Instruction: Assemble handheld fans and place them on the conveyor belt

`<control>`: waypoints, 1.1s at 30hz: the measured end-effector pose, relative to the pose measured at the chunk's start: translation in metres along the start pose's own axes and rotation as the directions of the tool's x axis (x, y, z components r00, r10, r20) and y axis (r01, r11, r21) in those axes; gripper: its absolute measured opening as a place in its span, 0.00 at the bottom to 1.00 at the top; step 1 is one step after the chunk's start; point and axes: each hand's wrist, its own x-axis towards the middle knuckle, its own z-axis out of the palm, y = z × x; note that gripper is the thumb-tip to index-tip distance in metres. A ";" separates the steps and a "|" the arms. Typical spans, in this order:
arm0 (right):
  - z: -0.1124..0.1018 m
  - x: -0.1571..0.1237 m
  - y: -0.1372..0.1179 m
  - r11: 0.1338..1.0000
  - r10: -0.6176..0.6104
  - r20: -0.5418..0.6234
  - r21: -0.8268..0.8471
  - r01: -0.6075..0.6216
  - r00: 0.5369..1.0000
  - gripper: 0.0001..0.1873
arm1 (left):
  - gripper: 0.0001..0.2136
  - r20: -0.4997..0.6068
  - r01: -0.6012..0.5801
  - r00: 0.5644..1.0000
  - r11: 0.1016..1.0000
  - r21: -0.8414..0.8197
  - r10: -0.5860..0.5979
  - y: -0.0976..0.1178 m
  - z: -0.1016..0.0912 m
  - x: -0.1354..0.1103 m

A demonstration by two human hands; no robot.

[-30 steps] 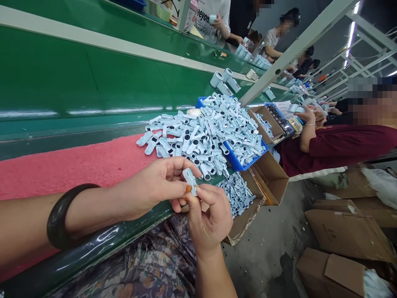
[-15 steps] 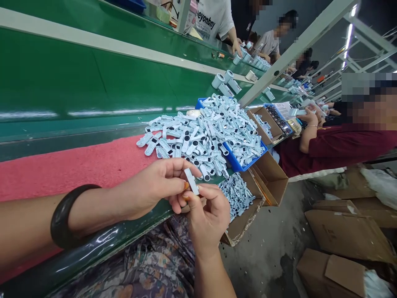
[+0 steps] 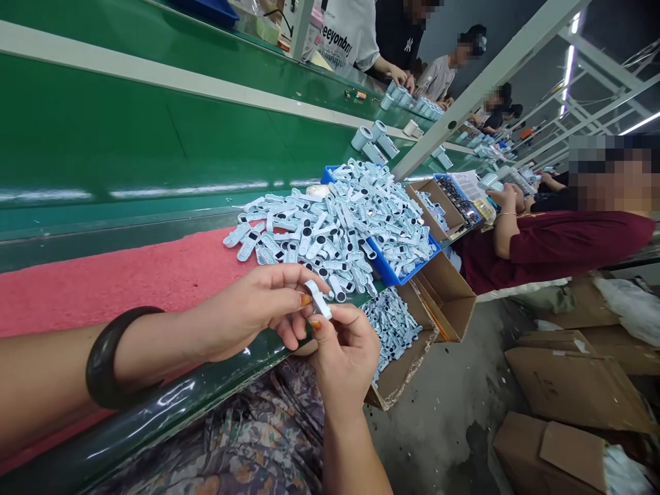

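Observation:
My left hand (image 3: 252, 309) and my right hand (image 3: 346, 361) meet over the table's front edge, both pinching one small pale blue plastic piece (image 3: 318, 298). The left thumb and fingers hold its upper end, the right fingertips its lower end. A dark bangle (image 3: 106, 357) circles my left wrist. Just beyond the hands lies a big heap of the same pale blue pieces (image 3: 335, 227), spilling from a blue tray (image 3: 397, 271) onto the pink mat (image 3: 128, 275).
An open cardboard box (image 3: 407, 357) with more pieces sits below the table edge. A green conveyor (image 3: 155, 130) runs behind the mat. A person in a dark red shirt (image 3: 546, 244) works at the right; others stand farther along. Cardboard boxes (image 3: 577, 385) lie on the floor.
The hands stay together on the piece. It has turned slightly between the fingers and the left fingertips have shifted along it. The view has drifted a little.

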 end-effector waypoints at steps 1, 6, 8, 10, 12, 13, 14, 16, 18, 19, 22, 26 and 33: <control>0.000 0.001 -0.001 1.000 0.001 -0.002 0.002 -0.001 1.000 0.03 | 0.17 -0.003 -0.005 1.000 1.000 0.010 0.005 0.000 0.000 0.000; -0.002 0.003 -0.003 0.999 0.043 0.002 -0.005 -0.043 0.999 0.04 | 0.18 -0.003 -0.057 0.998 0.998 0.035 0.057 -0.003 -0.003 0.002; -0.003 0.003 -0.004 0.998 0.046 0.014 -0.033 -0.045 0.999 0.05 | 0.18 0.007 -0.087 0.996 0.996 0.035 0.087 -0.004 -0.002 0.002; -0.004 0.003 -0.003 0.998 0.025 0.025 -0.063 -0.024 0.999 0.05 | 0.19 -0.002 -0.108 0.994 0.994 0.034 0.108 -0.004 -0.002 0.002; -0.005 0.002 -0.002 0.994 -0.031 0.029 -0.101 0.034 0.999 0.12 | 0.19 -0.036 -0.110 0.993 0.993 0.032 0.111 -0.004 -0.002 0.002; -0.006 0.002 -0.002 0.989 -0.070 0.033 -0.130 0.074 0.997 0.15 | 0.19 -0.052 -0.108 0.993 0.993 0.038 0.110 -0.004 -0.002 0.002; -0.006 0.002 -0.002 0.980 -0.111 0.040 -0.164 0.116 0.993 0.16 | 0.20 -0.063 -0.106 0.992 0.993 0.054 0.109 -0.004 -0.002 0.002; -0.008 0.002 -0.002 0.959 -0.161 0.065 -0.227 0.172 0.985 0.12 | 0.20 -0.069 -0.100 0.992 0.990 0.096 0.106 -0.003 -0.002 0.001; -0.009 0.002 -0.002 0.960 -0.139 0.080 -0.235 0.154 0.987 0.06 | 0.20 -0.063 -0.105 0.992 0.986 0.130 0.114 -0.003 -0.003 0.001; -0.010 0.002 -0.001 0.969 -0.109 0.074 -0.215 0.122 0.991 0.05 | 0.20 -0.060 -0.114 0.991 0.984 0.136 0.123 -0.003 -0.003 0.001; -0.011 0.001 0.002 0.992 -0.023 0.035 -0.127 0.028 0.999 0.09 | 0.18 -0.055 -0.135 0.988 0.983 0.123 0.143 -0.003 -0.003 0.000; -0.012 -0.001 0.006 0.997 0.009 0.032 -0.081 -0.006 0.999 0.11 | 0.17 -0.016 -0.138 0.990 0.985 0.107 0.140 -0.006 -0.003 0.001; -0.010 -0.001 0.000 0.997 -0.008 0.044 -0.078 0.011 0.999 0.07 | 0.16 -0.008 -0.132 0.991 0.986 0.103 0.134 -0.005 -0.003 0.002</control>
